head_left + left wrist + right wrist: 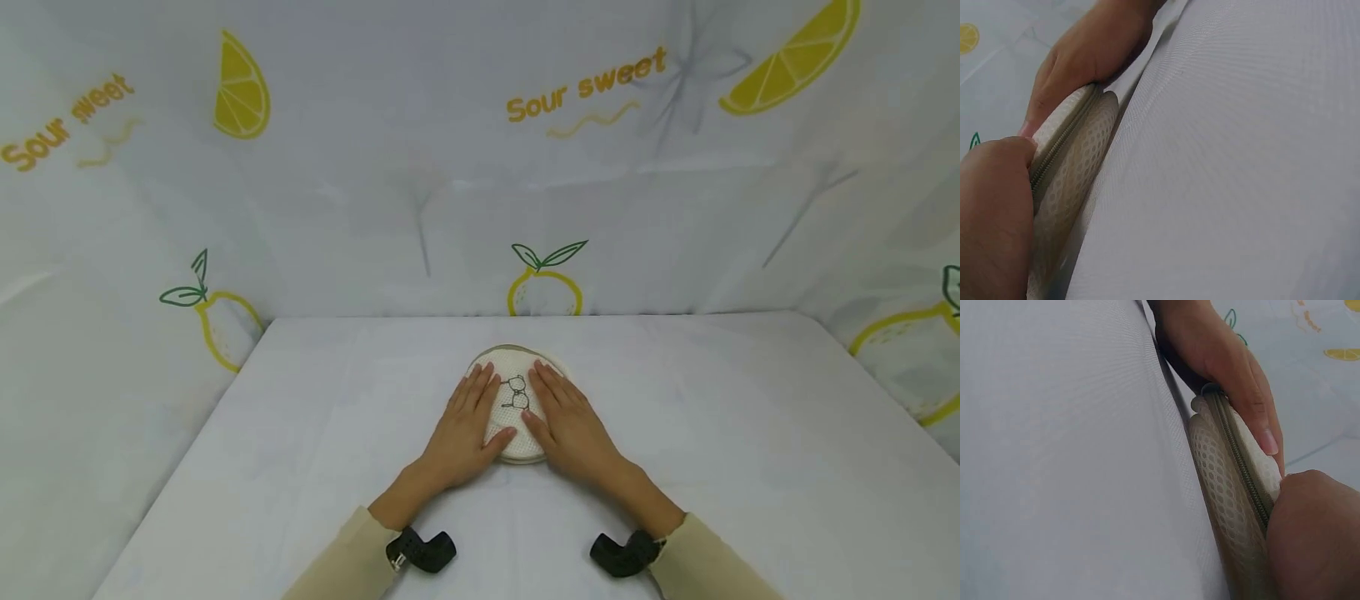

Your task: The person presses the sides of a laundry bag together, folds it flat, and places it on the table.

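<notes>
A round cream mesh zippered pouch point(513, 440), like a laundry bag, lies flat on the white table. Its top bears a dark line drawing. My left hand point(462, 427) rests on its left half, fingers straight. On the right half rests my right hand point(572, 423), its fingers extended too. In the left wrist view, the zipper point(1060, 150) runs along the pouch's side, above honeycomb mesh. The right wrist view shows the zipper point(1242, 453) closed along the visible stretch, with a pull near the left hand point(1219, 356). The pouch's far rim is partly hidden by fingers.
The white tabletop point(337, 392) spreads around the pouch. Behind and beside it hangs a white cloth point(360, 167) printed with lemons and lettering. A black wrist device point(422, 552) sits at the left cuff, and a similar device point(624, 554) at the right cuff.
</notes>
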{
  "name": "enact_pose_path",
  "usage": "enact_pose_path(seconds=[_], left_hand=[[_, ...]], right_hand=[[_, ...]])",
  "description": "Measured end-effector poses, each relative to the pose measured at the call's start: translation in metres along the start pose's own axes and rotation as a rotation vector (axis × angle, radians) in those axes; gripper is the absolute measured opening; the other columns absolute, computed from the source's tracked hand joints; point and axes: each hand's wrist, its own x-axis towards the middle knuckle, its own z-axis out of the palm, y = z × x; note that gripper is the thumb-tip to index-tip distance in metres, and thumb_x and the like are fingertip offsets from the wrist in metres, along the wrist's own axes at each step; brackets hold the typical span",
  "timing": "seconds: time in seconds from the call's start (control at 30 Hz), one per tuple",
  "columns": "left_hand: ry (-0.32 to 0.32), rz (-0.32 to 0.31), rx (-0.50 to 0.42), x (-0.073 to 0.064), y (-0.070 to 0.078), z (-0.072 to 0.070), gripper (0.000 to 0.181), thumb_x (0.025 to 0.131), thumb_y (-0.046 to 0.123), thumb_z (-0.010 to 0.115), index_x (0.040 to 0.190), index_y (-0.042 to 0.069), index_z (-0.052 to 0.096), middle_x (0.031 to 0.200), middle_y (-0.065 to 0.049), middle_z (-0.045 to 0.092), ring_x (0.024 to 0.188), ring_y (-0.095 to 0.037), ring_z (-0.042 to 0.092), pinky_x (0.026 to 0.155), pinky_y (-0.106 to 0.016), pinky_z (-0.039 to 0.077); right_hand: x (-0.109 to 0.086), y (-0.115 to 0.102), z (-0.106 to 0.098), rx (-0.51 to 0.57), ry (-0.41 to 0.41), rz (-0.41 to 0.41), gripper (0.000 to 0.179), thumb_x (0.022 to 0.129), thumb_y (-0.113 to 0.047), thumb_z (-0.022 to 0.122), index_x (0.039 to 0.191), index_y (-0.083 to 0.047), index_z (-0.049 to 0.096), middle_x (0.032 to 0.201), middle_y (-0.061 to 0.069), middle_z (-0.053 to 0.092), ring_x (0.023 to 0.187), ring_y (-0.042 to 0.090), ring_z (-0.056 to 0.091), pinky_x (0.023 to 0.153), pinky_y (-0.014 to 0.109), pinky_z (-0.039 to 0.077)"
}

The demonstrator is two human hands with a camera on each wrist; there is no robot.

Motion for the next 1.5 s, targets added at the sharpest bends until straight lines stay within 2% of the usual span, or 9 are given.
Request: enact_pose_path(seconds=[0.13, 0.23, 0.3, 0.43, 0.57, 0.7, 1.1, 1.5], left_hand=[[0.144, -0.006, -0.099, 0.000, 0.000, -0.002, 0.075, 0.099, 0.054, 0.035, 0.144, -0.006, 0.032, 0.153, -0.019, 0.024, 0.142, -0.034, 0.014, 0.114, -0.045, 0.014], [0.195, -0.045, -0.149, 0.002, 0.001, -0.005, 0.076, 0.099, 0.054, 0.036, 0.144, -0.008, 0.032, 0.153, -0.020, 0.024, 0.142, -0.036, 0.014, 0.112, -0.049, 0.016], [0.186, -0.097, -0.180, 0.002, 0.002, -0.005, 0.079, 0.099, 0.054, 0.038, 0.145, -0.009, 0.030, 0.154, -0.021, 0.021, 0.142, -0.037, 0.013, 0.112, -0.050, 0.017], [0.123, -0.195, -0.258, 0.001, 0.004, -0.004, 0.081, 0.097, 0.054, 0.043, 0.147, -0.007, 0.024, 0.156, -0.021, 0.014, 0.143, -0.036, 0.009, 0.112, -0.050, 0.017], [0.101, -0.235, -0.327, 0.000, 0.005, -0.003, 0.081, 0.096, 0.051, 0.048, 0.148, -0.005, 0.022, 0.156, -0.021, 0.012, 0.144, -0.033, 0.006, 0.112, -0.050, 0.016], [0.095, -0.237, -0.359, 0.000, 0.005, -0.003, 0.082, 0.095, 0.053, 0.048, 0.149, -0.004, 0.023, 0.156, -0.021, 0.012, 0.144, -0.033, 0.006, 0.111, -0.051, 0.017], [0.102, -0.178, -0.348, 0.000, 0.004, -0.001, 0.083, 0.093, 0.053, 0.050, 0.149, -0.003, 0.025, 0.157, -0.018, 0.013, 0.144, -0.029, 0.007, 0.111, -0.050, 0.018], [0.066, -0.157, -0.341, -0.001, 0.003, -0.005, 0.084, 0.094, 0.056, 0.047, 0.149, -0.004, 0.024, 0.156, -0.018, 0.015, 0.143, -0.032, 0.010, 0.110, -0.052, 0.020]], right_hand=[[0.002, -0.001, -0.002, 0.045, 0.073, 0.001, 0.058, 0.097, -0.028, 0.056, 0.142, 0.004, 0.040, 0.149, 0.017, 0.034, 0.138, 0.033, 0.027, 0.109, 0.050, 0.024], [0.004, -0.001, -0.004, 0.063, 0.100, 0.021, 0.057, 0.097, -0.028, 0.055, 0.142, 0.003, 0.040, 0.149, 0.016, 0.034, 0.139, 0.032, 0.026, 0.109, 0.050, 0.023], [0.003, 0.001, -0.005, 0.080, 0.100, 0.051, 0.057, 0.098, -0.029, 0.054, 0.143, 0.003, 0.038, 0.150, 0.016, 0.033, 0.140, 0.032, 0.024, 0.109, 0.051, 0.023], [0.001, 0.003, -0.006, 0.160, 0.080, 0.148, 0.059, 0.099, -0.031, 0.051, 0.145, 0.002, 0.035, 0.151, 0.017, 0.030, 0.141, 0.032, 0.021, 0.109, 0.053, 0.021], [-0.001, 0.004, -0.005, 0.294, 0.063, 0.256, 0.060, 0.100, -0.035, 0.050, 0.147, -0.001, 0.033, 0.153, 0.018, 0.025, 0.141, 0.035, 0.019, 0.109, 0.056, 0.021], [-0.001, 0.004, -0.004, 0.381, 0.052, 0.304, 0.062, 0.099, -0.036, 0.051, 0.148, -0.003, 0.031, 0.154, 0.019, 0.021, 0.140, 0.039, 0.020, 0.107, 0.059, 0.022], [0.000, 0.004, -0.006, 0.431, 0.054, 0.348, 0.070, 0.092, -0.035, 0.062, 0.149, -0.006, 0.031, 0.153, 0.018, 0.025, 0.138, 0.040, 0.023, 0.107, 0.059, 0.021], [0.004, 0.011, -0.009, 0.469, 0.045, 0.357, 0.074, 0.091, -0.036, 0.064, 0.150, -0.010, 0.028, 0.145, 0.018, 0.038, 0.134, 0.037, 0.033, 0.106, 0.055, 0.026]])
